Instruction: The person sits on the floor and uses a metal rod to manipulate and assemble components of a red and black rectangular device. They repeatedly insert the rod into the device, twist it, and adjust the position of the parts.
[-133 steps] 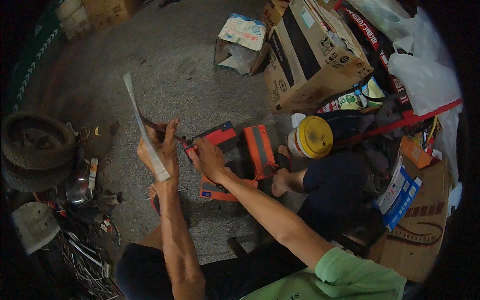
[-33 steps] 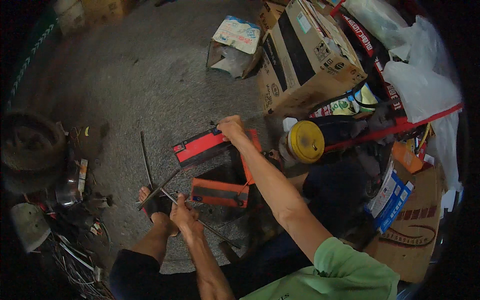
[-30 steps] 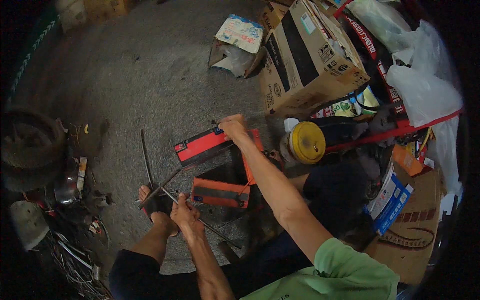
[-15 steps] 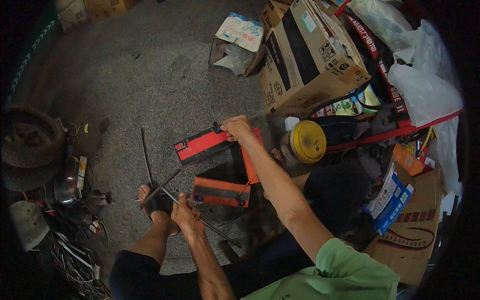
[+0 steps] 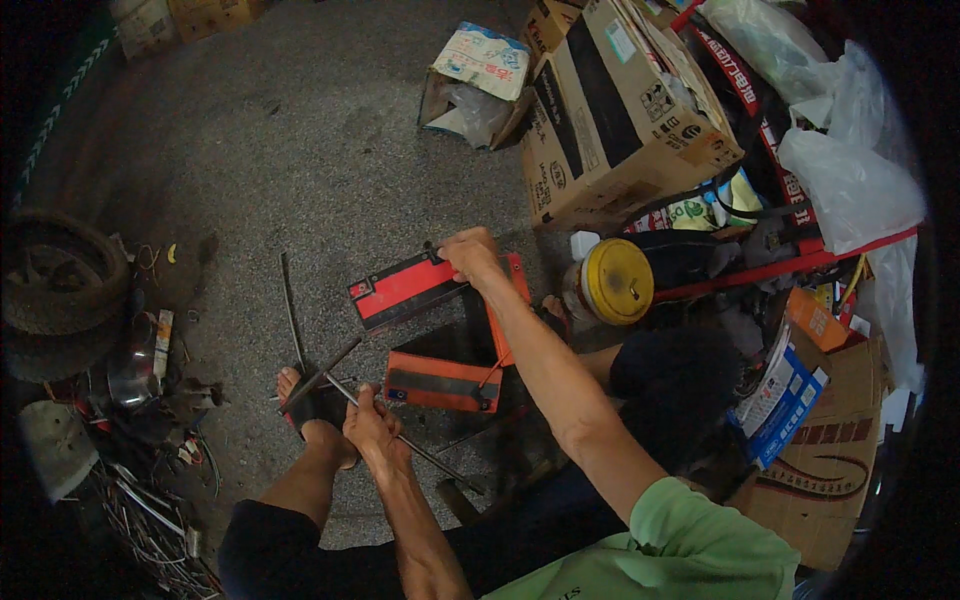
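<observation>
My left hand (image 5: 371, 425) is wrapped round a long thin metal rod (image 5: 432, 458) that slants over the ground by my foot. A second dark bar (image 5: 338, 362) crosses the rod near its upper end. With the fingers of my right hand (image 5: 472, 256) pinched together, I touch the top of a red and black battery (image 5: 408, 290) at its far right end, by a small dark terminal; what lies between the fingertips is hidden. Nearer me is an orange-red and black battery (image 5: 442, 382) with a thin red wire. Another red block (image 5: 517, 275) is partly covered by my right forearm.
A jar with a yellow lid (image 5: 617, 282) stands right of the batteries. Beyond are a large cardboard box (image 5: 625, 120) and a small open carton (image 5: 478, 75). Tyres (image 5: 62, 285) and tangled cables (image 5: 150, 520) lie left. My sandalled foot (image 5: 312, 405) is beside the bars.
My right hand has shifted very slightly left at the battery's end, and less of the dark piece by its fingertips shows. My left hand and the rod look unchanged.
</observation>
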`<action>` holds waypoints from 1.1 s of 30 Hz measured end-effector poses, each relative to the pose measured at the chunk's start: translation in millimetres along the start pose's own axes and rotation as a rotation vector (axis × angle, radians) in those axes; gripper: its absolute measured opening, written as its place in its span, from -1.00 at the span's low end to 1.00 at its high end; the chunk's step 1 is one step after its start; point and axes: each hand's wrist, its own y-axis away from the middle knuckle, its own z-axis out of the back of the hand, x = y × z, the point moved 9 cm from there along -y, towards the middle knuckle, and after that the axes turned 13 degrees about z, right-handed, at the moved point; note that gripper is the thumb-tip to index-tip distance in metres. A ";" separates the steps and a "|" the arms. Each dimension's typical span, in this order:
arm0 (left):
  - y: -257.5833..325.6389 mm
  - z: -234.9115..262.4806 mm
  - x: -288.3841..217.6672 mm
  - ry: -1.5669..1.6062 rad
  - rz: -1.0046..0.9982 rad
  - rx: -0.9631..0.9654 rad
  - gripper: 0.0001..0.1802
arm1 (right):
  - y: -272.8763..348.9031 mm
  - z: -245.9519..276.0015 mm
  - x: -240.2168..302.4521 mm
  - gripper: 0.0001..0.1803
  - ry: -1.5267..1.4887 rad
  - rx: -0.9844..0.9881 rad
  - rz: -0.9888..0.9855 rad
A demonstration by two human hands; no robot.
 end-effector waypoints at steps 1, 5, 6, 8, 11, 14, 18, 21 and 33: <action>1.0 0.8 -1.1 -0.018 -0.004 -0.026 -0.83 | 1.7 -1.0 0.5 -0.79 -0.011 0.003 0.010; 8.3 -0.6 -6.0 -0.049 -0.006 -0.049 -0.82 | 4.3 -2.3 6.9 -0.78 0.013 0.012 0.060; 6.7 -0.5 -5.0 -0.046 0.006 -0.036 -0.82 | 4.6 -2.2 6.7 -0.78 0.023 0.017 0.050; 3.3 -0.3 -4.4 -0.041 0.027 -0.010 -0.82 | 4.7 -1.6 8.0 -0.77 0.039 0.027 0.030; 3.6 -2.2 -2.4 -0.036 0.009 -0.006 -0.82 | 3.4 7.5 15.9 -0.76 0.162 -0.087 0.185; 1.5 1.1 -1.8 0.012 0.006 0.000 -0.82 | 26.7 12.6 36.5 -0.79 0.292 -0.226 0.379; -1.1 3.9 -1.8 -0.011 0.017 -0.002 -0.84 | 48.2 3.0 62.7 -0.84 0.529 -0.218 0.448; 0.4 4.1 -2.4 -0.011 0.022 -0.004 -0.85 | 61.5 0.7 72.3 -0.87 0.600 -0.257 0.536; 1.2 3.3 -3.9 -0.003 0.003 -0.024 -0.86 | 61.8 -9.3 74.1 -0.81 0.622 -0.196 0.616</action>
